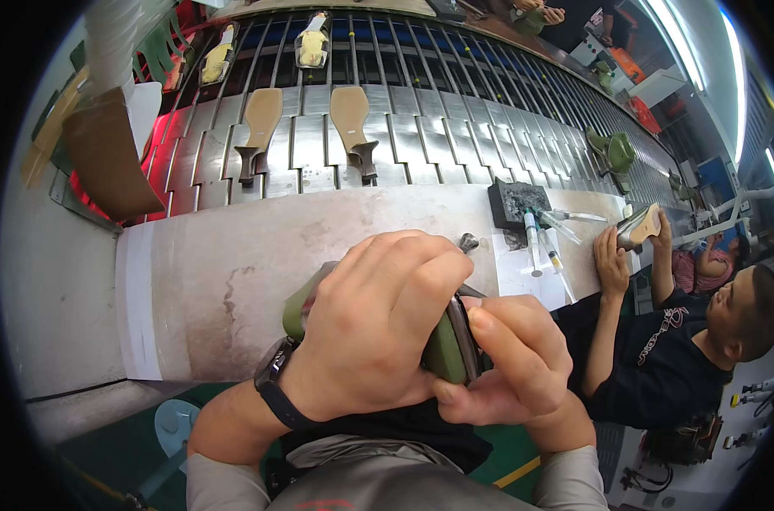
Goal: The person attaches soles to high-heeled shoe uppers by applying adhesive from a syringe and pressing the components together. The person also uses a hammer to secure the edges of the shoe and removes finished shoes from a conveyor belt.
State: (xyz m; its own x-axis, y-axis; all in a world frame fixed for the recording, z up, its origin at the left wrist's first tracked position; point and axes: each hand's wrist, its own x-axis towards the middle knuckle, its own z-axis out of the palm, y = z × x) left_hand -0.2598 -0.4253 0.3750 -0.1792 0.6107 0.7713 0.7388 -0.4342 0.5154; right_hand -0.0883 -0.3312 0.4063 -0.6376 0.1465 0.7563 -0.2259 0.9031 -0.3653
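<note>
Close in front of my body is a green shoe last [444, 356] with a dark strip of shoe material along its edge. My left hand [378, 319] lies over the last with its fingers wrapped round it and hides most of its middle. A green end shows to the left of that hand. My right hand [516, 362] is closed at the last's right end, thumb and fingers pinching by the dark edge. A small dark metal piece [469, 242] lies on the worktop [208, 281] just beyond my hands.
Ahead runs a slatted metal conveyor [306, 153] carrying two tan soles [349, 115] with dark heels. Yellowish shoe parts [313, 48] lie farther back. Several syringes [533, 243] lie beside a black block [520, 203]. At right, a co-worker [693, 349] holds a tan-soled shoe [640, 228].
</note>
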